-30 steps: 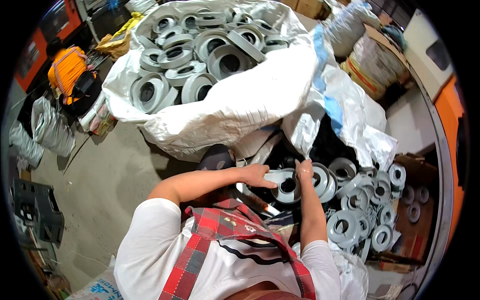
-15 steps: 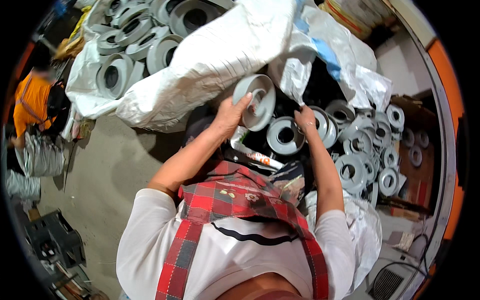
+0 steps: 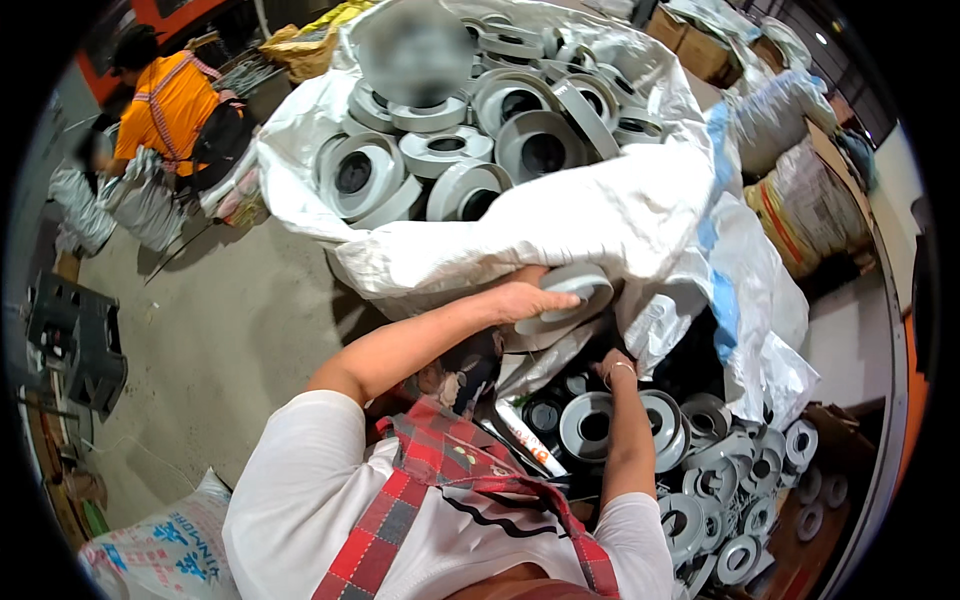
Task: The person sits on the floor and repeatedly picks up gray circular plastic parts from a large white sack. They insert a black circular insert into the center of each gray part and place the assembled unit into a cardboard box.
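My left hand [image 3: 528, 298] grips a grey plastic ring [image 3: 590, 287], thumb laid over its face and fingers around its side. The ring is tilted against the near wall of a large white woven sack [image 3: 470, 250]. My right hand [image 3: 615, 366] reaches down by a dark opening beside a hanging white sack fold [image 3: 655, 325]. Its fingertips are lost in the dark, and I cannot tell whether they hold anything. Below that hand lies another grey ring [image 3: 587, 427], close to my right forearm.
Many grey rings [image 3: 447, 147] fill the sack. More rings [image 3: 715, 480] are heaped at the lower right. A person in orange [image 3: 172, 110] bends over sacks at the far left. A black plastic stand [image 3: 75, 340] and a printed white sack [image 3: 165, 550] are on the left.
My view has swung up and left, showing more of the full sack. My left hand has carried the ring against the sack wall. My right hand has moved away from the white fold's tip.
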